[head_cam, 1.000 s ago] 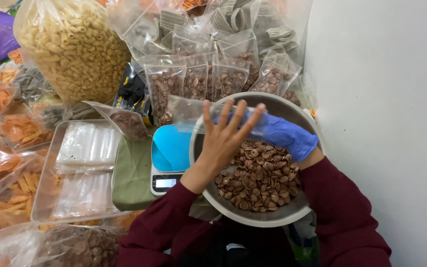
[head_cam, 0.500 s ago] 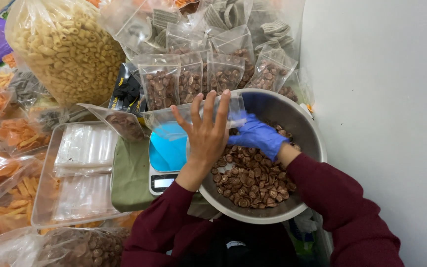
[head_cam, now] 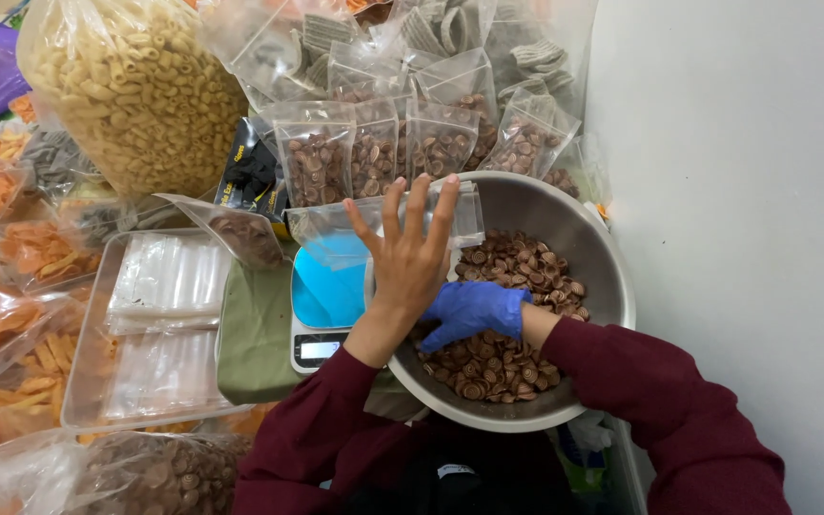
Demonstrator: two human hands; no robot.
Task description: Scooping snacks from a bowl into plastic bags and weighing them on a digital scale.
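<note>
While beside scale (head_cam: 328, 286), filled bags (head_cam: 374, 157)

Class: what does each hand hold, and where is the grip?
Left hand grips a clear empty bag near its middle; gloved right hand rests among brown pieces, hold unclear.

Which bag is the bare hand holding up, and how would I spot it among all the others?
Start at the big metal bowl of brown ridged snack discs beside the white wall. At its left rim, above the blue-topped kitchen scale, the bare left hand holds a small clear zip bag. Unlike the filled bags standing behind it, this one is empty.
</note>
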